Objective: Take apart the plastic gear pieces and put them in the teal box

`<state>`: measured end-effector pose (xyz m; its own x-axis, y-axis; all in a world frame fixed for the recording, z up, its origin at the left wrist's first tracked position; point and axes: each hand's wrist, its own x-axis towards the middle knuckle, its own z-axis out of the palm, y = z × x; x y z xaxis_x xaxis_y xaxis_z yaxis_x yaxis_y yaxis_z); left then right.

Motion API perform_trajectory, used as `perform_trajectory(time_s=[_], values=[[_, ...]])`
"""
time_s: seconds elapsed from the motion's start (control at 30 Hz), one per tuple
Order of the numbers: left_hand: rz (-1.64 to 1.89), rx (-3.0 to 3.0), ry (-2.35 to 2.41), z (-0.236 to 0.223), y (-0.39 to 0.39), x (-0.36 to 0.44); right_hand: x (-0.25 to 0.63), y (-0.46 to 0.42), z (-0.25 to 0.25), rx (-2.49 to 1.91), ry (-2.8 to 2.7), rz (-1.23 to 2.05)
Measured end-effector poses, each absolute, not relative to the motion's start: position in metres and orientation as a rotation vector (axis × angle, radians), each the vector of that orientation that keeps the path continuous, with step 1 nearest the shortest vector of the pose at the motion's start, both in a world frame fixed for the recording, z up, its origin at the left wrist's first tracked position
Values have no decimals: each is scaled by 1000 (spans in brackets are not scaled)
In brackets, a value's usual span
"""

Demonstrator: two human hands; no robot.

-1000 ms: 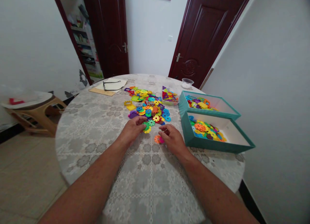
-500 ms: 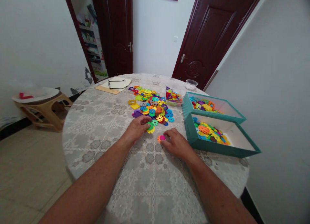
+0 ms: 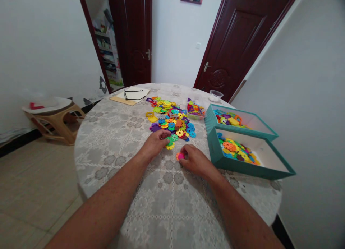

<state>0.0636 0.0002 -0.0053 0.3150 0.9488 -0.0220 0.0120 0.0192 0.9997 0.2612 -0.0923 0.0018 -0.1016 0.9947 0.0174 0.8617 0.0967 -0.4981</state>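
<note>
My left hand [image 3: 156, 143] is at the near edge of a heap of colourful notched plastic discs [image 3: 179, 123]. Its thumb and fingers are closed round a green disc [image 3: 170, 140], with a yellow disc [image 3: 170, 146] just below it. To the right, my right hand [image 3: 194, 158] pinches a pink disc [image 3: 181, 156] between thumb and fingertips, low over the tablecloth. An orange disc [image 3: 178, 156] shows at the left of the pink one, touching or joined to it; I cannot tell which. The fingers partly cover both discs.
Two teal boxes [image 3: 242, 168] of mixed plastic pieces stand on the right of the round table [image 3: 107, 148]. Behind the heap are a clear tub [image 3: 196, 116] of small pieces and a clear bowl [image 3: 216, 94]. Glasses [image 3: 134, 95] lie on papers at the back left.
The view has shifted slightly, so the scene sits a little further right. My right hand's fingers have drawn in closer on the pink disc. My left hand stays by the green disc.
</note>
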Motion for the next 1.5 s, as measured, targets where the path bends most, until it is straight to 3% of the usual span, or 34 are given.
perform_trajectory(time_s=[0.4,0.57,0.77,0.9,1.33,1.5], values=[[983,1383,969,-11,1,64,263,-89,4,-1691,-1999,659],[995,1370,920,-4,1,64,249,-93,0,-1536,-1732,778],[1194,1803,928,3,-11,68,236,-90,-4,-1178,-834,1558],[1254,2177,734,2,-28,76,238,-88,-3,-886,-507,1757],[986,2466,447,-6,-40,87,233,-80,-20,-788,-317,1731],[1074,2469,436,5,-46,84,234,-79,-19,-834,-326,1723]])
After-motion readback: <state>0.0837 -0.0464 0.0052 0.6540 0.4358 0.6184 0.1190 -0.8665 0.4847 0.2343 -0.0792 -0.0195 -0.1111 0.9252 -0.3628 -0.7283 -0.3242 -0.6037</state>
